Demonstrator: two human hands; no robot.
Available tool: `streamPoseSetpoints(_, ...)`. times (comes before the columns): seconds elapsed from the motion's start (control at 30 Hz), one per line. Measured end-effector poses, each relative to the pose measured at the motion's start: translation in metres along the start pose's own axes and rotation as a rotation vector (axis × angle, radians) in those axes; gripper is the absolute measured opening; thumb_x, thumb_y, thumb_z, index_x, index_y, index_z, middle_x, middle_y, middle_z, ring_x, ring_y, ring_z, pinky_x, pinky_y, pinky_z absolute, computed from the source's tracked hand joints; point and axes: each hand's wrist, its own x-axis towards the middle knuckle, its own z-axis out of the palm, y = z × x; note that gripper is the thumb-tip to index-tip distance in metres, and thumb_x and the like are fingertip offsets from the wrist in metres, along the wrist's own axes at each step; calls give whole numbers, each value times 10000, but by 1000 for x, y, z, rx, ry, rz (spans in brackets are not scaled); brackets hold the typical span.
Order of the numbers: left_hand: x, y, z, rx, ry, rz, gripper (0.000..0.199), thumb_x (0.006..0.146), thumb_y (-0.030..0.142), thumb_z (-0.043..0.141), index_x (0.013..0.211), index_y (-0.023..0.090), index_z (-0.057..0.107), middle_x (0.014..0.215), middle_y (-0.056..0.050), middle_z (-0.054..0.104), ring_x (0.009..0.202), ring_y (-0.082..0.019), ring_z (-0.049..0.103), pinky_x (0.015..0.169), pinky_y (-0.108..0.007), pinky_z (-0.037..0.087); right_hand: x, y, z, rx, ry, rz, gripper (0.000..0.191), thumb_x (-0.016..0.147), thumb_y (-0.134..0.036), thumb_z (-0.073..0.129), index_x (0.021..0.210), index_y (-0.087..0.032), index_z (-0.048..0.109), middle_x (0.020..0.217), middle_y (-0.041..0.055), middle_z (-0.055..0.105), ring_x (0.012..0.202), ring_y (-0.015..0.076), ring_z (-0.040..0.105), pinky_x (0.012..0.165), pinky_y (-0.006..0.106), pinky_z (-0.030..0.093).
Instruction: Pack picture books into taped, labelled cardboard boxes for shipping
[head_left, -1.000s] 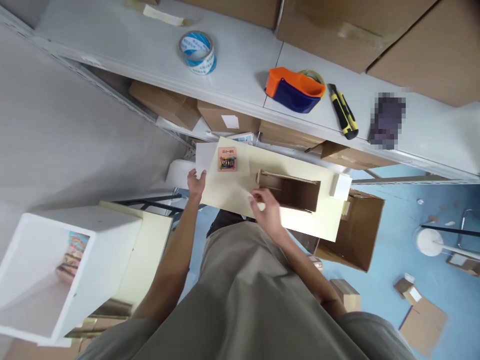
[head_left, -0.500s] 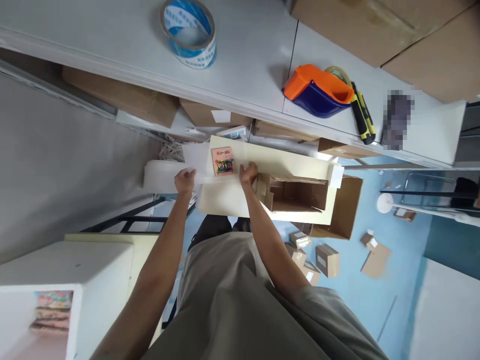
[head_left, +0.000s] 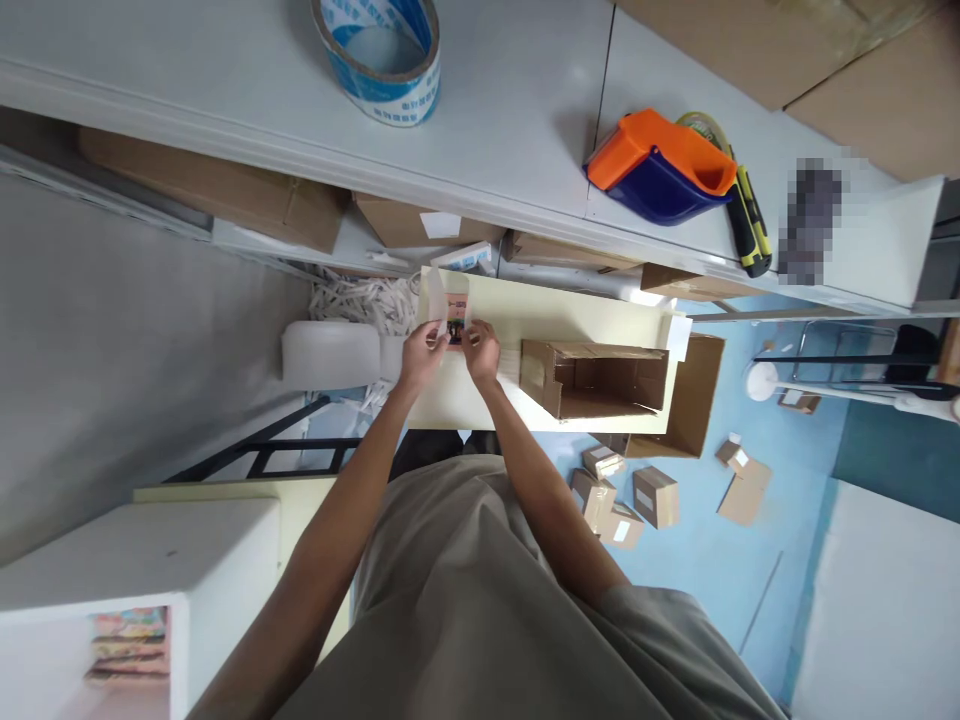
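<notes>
A small pink booklet or flat pack (head_left: 457, 302) with a dark picture lies on the cream tabletop (head_left: 577, 312). Over its left part stands a folded flap of translucent wrapping sheet (head_left: 436, 292). My left hand (head_left: 421, 354) pinches this sheet at the pack's left side, fingers closed. At the right edge of the pack, my right hand (head_left: 482, 352) has its fingers closed on the wrapped edge. The fingertips partly cover the lower end of the pack. Left of the table sits a white roll of wrapping material (head_left: 330, 355).
An open cardboard box (head_left: 538, 378) stands on the table to the right. Shredded paper (head_left: 360, 300) lies behind the roll. The shelf above holds blue-white tape (head_left: 397, 95), an orange tape dispenser (head_left: 660, 165) and a yellow-black cutter (head_left: 746, 225). Several cartons (head_left: 655, 497) are on the floor.
My left hand has moved right to the pack, folding the sheet over it. The sheet no longer stretches across to the roll. My right hand has shifted slightly left, away from the box.
</notes>
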Motion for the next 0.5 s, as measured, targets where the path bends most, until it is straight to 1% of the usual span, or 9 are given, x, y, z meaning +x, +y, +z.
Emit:
streamPoseSetpoints(0.03,2,0,5,4,-15,14,339,870,342,678,1158,181,761,1039,-92,784,905,-214,726,839,-309,599,0,0,4,7,-24,-1,129,1031,-223,625,979,-170,731,1427,135,700,927,157,742,907,258,580)
streamPoseSetpoints(0.1,5,-2,11,9,-37,38,357,874,327,677,1190,185,762,1074,-95,787,915,-217,734,847,-315,606,1,2,11,31,-97,-23,128,1018,-189,614,1018,-179,742,1479,133,683,1066,179,754,992,271,573)
streamPoseSetpoints(0.17,10,-5,16,13,-56,51,362,876,325,682,1201,190,763,1075,-94,792,912,-218,737,845,-319,609,2,7,14,96,-147,-56,178,1016,-181,583,1088,-182,746,1506,136,672,1252,209,713,1102,301,536)
streamPoseSetpoints(0.23,14,-7,21,17,-77,57,356,873,319,690,1197,194,765,1063,-90,797,893,-219,737,849,-330,611,4,13,15,176,-150,-86,254,1044,-219,513,1162,-173,733,1489,150,682,1362,220,656,1175,332,490)
streamPoseSetpoints(0.27,17,-8,24,21,-89,62,348,871,309,693,1192,196,766,1063,-89,800,888,-220,738,859,-338,611,5,15,14,213,-141,-86,299,1066,-253,464,1185,-164,723,1451,158,702,1354,219,657,1175,339,490)
streamPoseSetpoints(0.33,21,-11,31,19,-111,63,327,857,264,696,1170,198,763,1059,-87,805,883,-223,741,881,-354,609,10,19,13,304,-139,-20,396,1101,-361,378,1162,-157,711,1289,155,763,1207,212,715,1084,334,547)
streamPoseSetpoints(0.37,23,-12,36,10,-121,59,322,844,233,694,1158,199,758,1043,-84,805,877,-223,741,886,-360,608,12,21,13,350,-145,33,452,1109,-429,344,1116,-163,709,1173,137,784,1093,208,737,1002,326,580)
streamPoseSetpoints(0.43,26,-15,44,-9,-137,43,330,809,182,694,1136,201,735,967,-69,793,844,-220,733,872,-366,608,18,24,12,431,-158,139,553,1094,-570,315,971,-186,694,930,83,769,884,201,726,841,310,601)
streamPoseSetpoints(0.5,27,-18,50,-24,-146,32,348,784,165,690,1130,203,702,892,-47,763,809,-213,718,840,-361,609,22,25,9,451,-165,171,594,1056,-664,353,821,-210,655,779,43,714,794,197,693,780,301,587)
